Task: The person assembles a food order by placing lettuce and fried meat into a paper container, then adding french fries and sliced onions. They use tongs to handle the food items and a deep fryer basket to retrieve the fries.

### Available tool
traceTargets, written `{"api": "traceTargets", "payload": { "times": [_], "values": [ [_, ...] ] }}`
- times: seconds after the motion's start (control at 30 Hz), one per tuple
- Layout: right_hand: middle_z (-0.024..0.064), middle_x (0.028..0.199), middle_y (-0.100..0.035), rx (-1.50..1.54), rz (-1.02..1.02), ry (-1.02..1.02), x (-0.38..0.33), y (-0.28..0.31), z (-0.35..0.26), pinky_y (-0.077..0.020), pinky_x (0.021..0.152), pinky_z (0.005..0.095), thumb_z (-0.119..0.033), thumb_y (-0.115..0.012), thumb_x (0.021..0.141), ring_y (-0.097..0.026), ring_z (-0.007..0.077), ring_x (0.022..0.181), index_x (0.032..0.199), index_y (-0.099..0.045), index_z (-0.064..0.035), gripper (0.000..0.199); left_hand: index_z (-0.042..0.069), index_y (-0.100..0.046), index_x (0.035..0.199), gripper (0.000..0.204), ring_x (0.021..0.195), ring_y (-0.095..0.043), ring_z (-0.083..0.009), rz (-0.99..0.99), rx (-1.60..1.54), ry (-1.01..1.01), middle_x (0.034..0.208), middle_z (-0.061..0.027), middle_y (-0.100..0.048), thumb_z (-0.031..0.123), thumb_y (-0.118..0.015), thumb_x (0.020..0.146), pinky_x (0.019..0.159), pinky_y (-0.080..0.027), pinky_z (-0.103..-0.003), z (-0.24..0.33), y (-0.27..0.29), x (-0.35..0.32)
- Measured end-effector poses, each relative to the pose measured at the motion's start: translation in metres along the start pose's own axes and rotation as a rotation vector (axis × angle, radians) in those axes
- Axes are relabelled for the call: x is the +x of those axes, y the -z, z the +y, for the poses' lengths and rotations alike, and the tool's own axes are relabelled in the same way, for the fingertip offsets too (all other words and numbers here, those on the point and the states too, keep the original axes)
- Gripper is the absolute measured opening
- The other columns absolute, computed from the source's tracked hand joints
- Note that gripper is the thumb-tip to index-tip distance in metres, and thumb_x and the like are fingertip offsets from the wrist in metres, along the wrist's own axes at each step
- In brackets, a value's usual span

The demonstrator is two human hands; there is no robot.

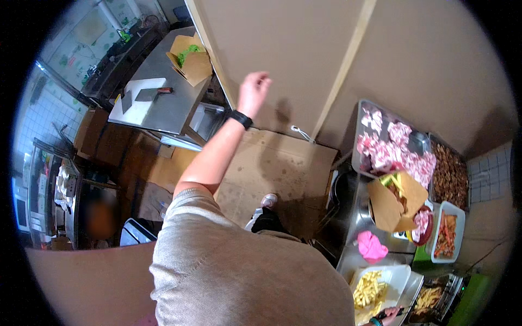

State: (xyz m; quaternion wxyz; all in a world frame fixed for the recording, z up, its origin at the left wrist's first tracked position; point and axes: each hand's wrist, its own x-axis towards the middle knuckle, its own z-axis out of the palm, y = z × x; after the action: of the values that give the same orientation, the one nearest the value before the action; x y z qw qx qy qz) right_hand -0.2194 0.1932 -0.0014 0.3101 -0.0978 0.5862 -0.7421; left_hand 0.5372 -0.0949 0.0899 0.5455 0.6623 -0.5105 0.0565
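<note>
My left hand (254, 92), a black band at its wrist, is raised in the air in front of the beige wall panel. Its fingers are loosely bent and nothing shows in them. At the lower right, my right hand (387, 316), with a teal band at the wrist, is closed round the black handle (401, 311) of a fryer basket. Fries (428, 299) lie in the metal fryer beside it. Just left of this hand, a white tub (399, 276) holds pale cut fries (370, 289). My right forearm is mostly out of sight.
On the right counter are a metal tray (357, 160) of sliced raw meat, browned minced meat (449, 176), an open carton (387, 209), a pink cloth (372, 247) and a container (460, 231) of reddish food. Far left, a steel table (179, 106) bears a cleaver (147, 94) and a lettuce box (198, 69).
</note>
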Motion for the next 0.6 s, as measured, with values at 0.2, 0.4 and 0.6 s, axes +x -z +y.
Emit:
{"api": "traceTargets", "payload": {
  "times": [0.2,0.4,0.6],
  "values": [
    [-0.0056,0.055,-0.03,-0.145,0.147,0.006,-0.007,-0.062,0.021,-0.0186,0.035,0.0175,-0.017,-0.048,0.084,-0.025,0.0029,0.042,0.105,-0.051,-0.0079,0.023,0.003,-0.056,0.097,0.028,0.087,-0.053,-0.0331,0.243,0.727,0.057,0.095,-0.0196,-0.054,0.018,-0.057,0.074,0.078,-0.043,-0.039,-0.221,0.081,0.127],
    [-0.0052,0.055,-0.03,-0.285,0.226,0.008,-0.006,-0.097,0.029,-0.0207,0.036,0.0177,-0.018,-0.046,0.085,-0.027,0.0036,0.043,0.107,-0.05,-0.0072,0.025,0.004,-0.052,0.106,0.035,0.097,-0.05,-0.0355,0.164,0.816,0.43,0.103,-0.024,-0.051,0.021,-0.055,0.075,0.084,-0.04,-0.039,-0.33,0.134,0.158],
    [-0.0048,0.055,-0.03,-0.366,0.269,-0.005,0.007,-0.1,0.031,-0.0229,0.037,0.0178,-0.02,-0.043,0.086,-0.028,0.0043,0.044,0.108,-0.049,-0.0065,0.026,0.01,-0.058,0.101,0.03,0.097,-0.052,-0.0291,-0.133,0.814,0.656,0.103,-0.0174,-0.055,0.027,-0.05,0.078,0.084,-0.041,-0.037,-0.375,0.154,0.18]
  ]
}}
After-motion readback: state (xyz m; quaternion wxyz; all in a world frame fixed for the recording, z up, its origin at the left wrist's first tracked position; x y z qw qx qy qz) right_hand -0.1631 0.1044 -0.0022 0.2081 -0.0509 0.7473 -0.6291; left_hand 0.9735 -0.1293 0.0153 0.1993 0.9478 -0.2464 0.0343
